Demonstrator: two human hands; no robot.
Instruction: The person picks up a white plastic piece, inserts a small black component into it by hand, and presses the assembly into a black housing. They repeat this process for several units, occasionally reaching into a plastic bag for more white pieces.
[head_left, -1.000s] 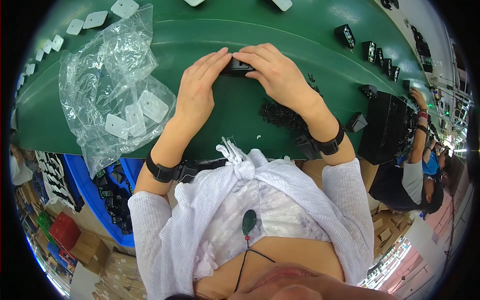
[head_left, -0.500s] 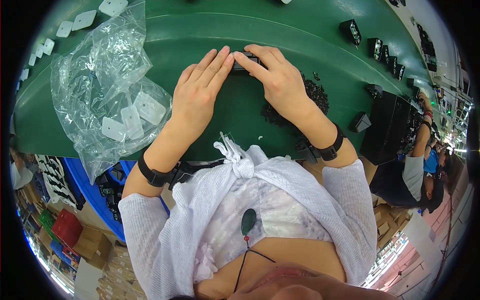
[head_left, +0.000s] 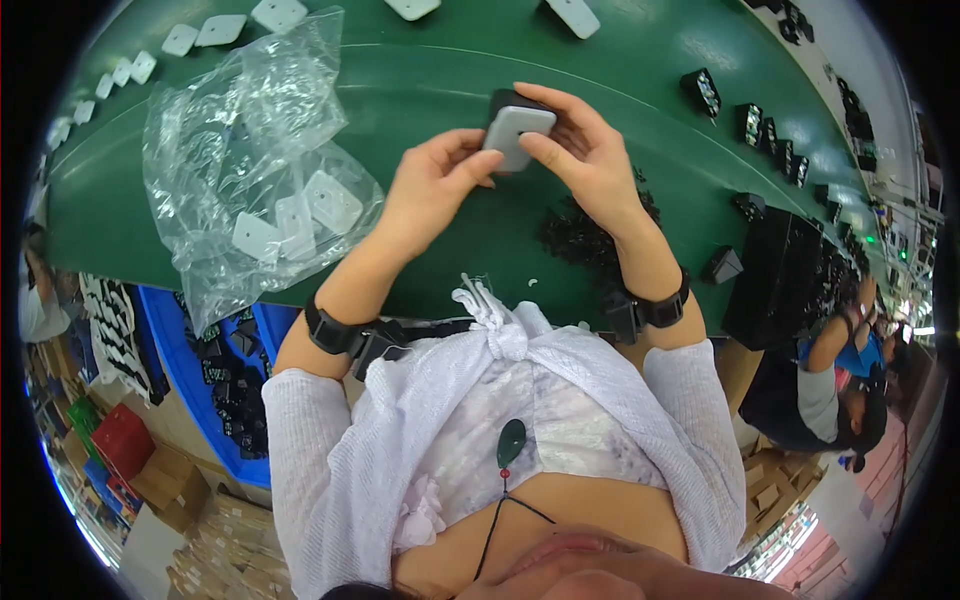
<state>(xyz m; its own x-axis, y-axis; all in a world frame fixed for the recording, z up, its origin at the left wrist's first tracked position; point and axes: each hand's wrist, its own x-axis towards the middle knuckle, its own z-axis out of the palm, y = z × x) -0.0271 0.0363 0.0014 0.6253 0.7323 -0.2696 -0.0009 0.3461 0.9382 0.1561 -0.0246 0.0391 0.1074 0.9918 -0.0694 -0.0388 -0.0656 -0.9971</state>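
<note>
Here, grey-faced block (head_left: pixel 509 140) in the right hand (head_left: pixel 590 158)

Both arms forward, elbows bent, forearms angling in toward the case (head_left: pixel 518 142). Left forearm (head_left: pixel 362 278) comes in from left and nearer the body than the case; right forearm (head_left: pixel 648 255) from its right, also near side. Left hand (head_left: pixel 430 188) left of case: palm turned inward, thumb (head_left: pixel 475 173) at case's near left corner, other fingers curled, partly hidden. Right hand (head_left: pixel 588 165) right of case: index (head_left: pixel 558 98) stretched along its far edge, thumb (head_left: pixel 548 153) bent, tip on its face, remaining fingers wrapped around right side, partly hidden. Hands apart, case between, both gripping.
</note>
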